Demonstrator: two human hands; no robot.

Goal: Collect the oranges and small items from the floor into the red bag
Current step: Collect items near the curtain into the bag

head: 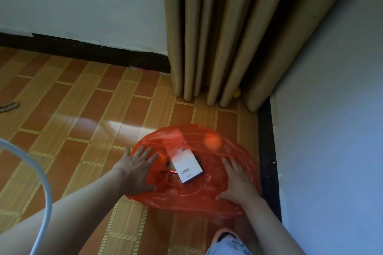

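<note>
Red see-through plastic takes up the middle here: the bag [192,196] is lying on the wood-pattern floor [83,114], pretty much in the corner of the room, with the wall's dark baseboard [267,151] running just past it at 3 o'clock.

Both hands are flat on it, fingers spread and straight, not gripping anything. The left hand [135,172] presses on the bag's edge at 9 o'clock, the right hand [238,182] is down at around 4 o'clock, so they're well apart with the bag's contents between them.

Through the plastic you can see a white box [187,164] with a barcode and a dark edge, sitting near the center. One orange [212,141] shows up at about 1 o'clock inside the bag, and another orange [162,158] peeks out just beside the left fingertips, touching the box's left side as far as I can tell. There's something dark under the box, too blurry to say what.

Farther off at 12 o'clock hangs a tan curtain [217,37], and a small yellow thing [236,93] pokes out from under its hem. A white hoop [44,182] curves along the left edge at 8 o'clock, and a shoe [224,235] shows at 6 o'clock.
</note>
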